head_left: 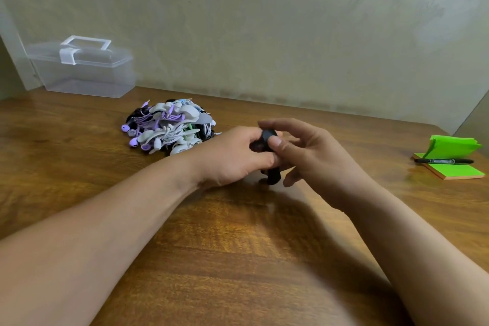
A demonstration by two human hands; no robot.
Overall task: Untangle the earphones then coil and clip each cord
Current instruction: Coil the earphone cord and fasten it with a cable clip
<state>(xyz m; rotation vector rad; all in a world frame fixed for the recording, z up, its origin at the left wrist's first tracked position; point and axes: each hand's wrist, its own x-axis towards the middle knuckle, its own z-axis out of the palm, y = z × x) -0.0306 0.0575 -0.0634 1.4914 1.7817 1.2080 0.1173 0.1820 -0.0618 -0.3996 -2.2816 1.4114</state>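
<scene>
Hands met just above the tabletop (238, 246), and both held one small black bundle (267, 137) between them. The left hand (232, 156) had its fingers curled round the bundle. The right hand (312, 156) pinched it, with the thumb in front and a finger over the top. The bundle looked like a black earphone cord wound up small, maybe with a clip on it. The fingers hid most of it, so it was not clear if a clip was shut. Trouble could come if either hand let go too soon, because the loops might spring open and the cord would need winding again. A clip that caught only some of the loops might slip off later. A hard squeeze could also bend the thin wire. Just past the left hand lay the pile of earphones (166, 127), purple, white, green and black, all mixed up, so most of the job seemed still to do. Far beyond the left hand and off to its outer side sat a clear box (87, 71) with its lid on, and no earphones showed through its walls. Well off to the outer side of the right hand lay green sticky notes (461, 171) with a black marker (444, 161) on top.
</scene>
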